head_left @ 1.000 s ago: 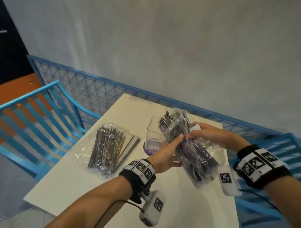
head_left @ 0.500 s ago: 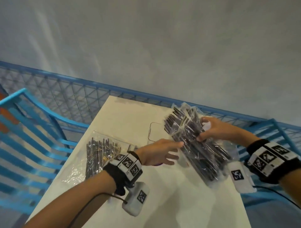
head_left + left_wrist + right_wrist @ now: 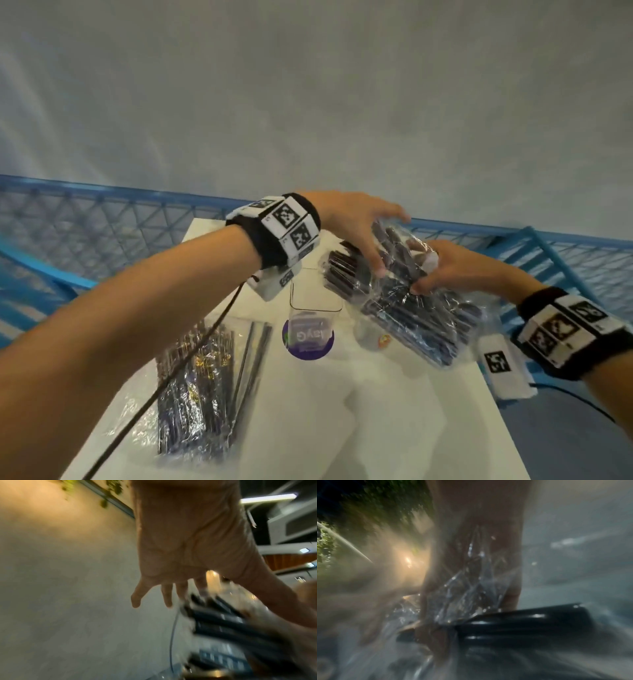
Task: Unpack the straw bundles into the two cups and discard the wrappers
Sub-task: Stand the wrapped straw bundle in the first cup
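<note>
The wrapped straw bundle is held in the air over the far right part of the counter, its long axis running diagonally from the far left, where the dark straw ends show through the clear wrapper, down toward the near right. That upper end sits just above and behind the clear cup, so the cup's mouth lies below and slightly to the left of the straws; the coming move seems to turn on whether the bundle can be freed at that end and tipped toward the cup.

The right hand grasps the bundle from its right side near the middle, fingers curled into the crinkled film. The left hand reaches over the upper end from above, fingers spread and bent down onto the wrapper; the left wrist view shows them fairly straight, so it looks like a touch or press rather than a firm clench. The left hand is the nearer one to the wrapper's open end and to the cup.

A second wrapped bundle lies flat on the counter to the near left, well apart from both hands. Something small and round sits partly hidden under the held bundle; whether it is the second cup cannot be told. A blue mesh railing runs behind the counter.
</note>
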{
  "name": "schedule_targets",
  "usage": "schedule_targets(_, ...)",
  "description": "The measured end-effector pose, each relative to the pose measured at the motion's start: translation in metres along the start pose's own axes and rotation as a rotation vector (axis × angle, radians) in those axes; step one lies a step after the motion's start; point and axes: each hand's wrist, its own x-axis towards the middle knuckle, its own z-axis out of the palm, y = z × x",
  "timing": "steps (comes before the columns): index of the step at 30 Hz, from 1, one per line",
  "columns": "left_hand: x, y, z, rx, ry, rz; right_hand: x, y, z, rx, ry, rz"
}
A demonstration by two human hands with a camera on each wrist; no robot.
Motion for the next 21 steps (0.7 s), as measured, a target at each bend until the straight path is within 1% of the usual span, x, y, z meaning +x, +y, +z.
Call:
schedule_targets(2,0.011,-0.002,0.006,-0.004,-0.046,-0.027,0.001,-0.005,-0.005,-0.03,-0.001,-0.032)
schedule_targets(5,0.019,-0.01,0.013,-0.006,0.02,-0.02,0.004,-0.005,-0.007,-0.059,-0.012,-0.039)
schedule_targets(7,0.021,-0.013,0.016,-0.04,0.061,-0.015,0.005,-0.007,-0.008,-0.031,-0.021,-0.035)
schedule_targets(11,0.018,-0.025,0.016,-0.13,0.067,-0.037,0.004,-0.003,-0.015,0.043,-0.074,0.013)
schedule_targets(13,0.014,-0.035,0.014,-0.178,0.092,-0.079,-0.004,0.01,-0.025,0.09,-0.043,0.042)
schedule_targets(14,0.012,-0.041,0.014,-0.2,0.121,-0.101,-0.009,0.02,-0.03,0.149,-0.008,0.062)
schedule_targets(17,0.005,-0.056,0.015,-0.305,0.224,-0.135,-0.022,0.056,-0.036,0.46,0.112,0.126)
schedule_targets(19,0.002,-0.062,0.018,-0.407,0.292,-0.142,-0.022,0.079,-0.027,0.6,0.176,0.182)
schedule_targets(21,0.0,-0.066,0.024,-0.513,0.335,-0.143,-0.02,0.089,-0.01,0.681,0.184,0.199)
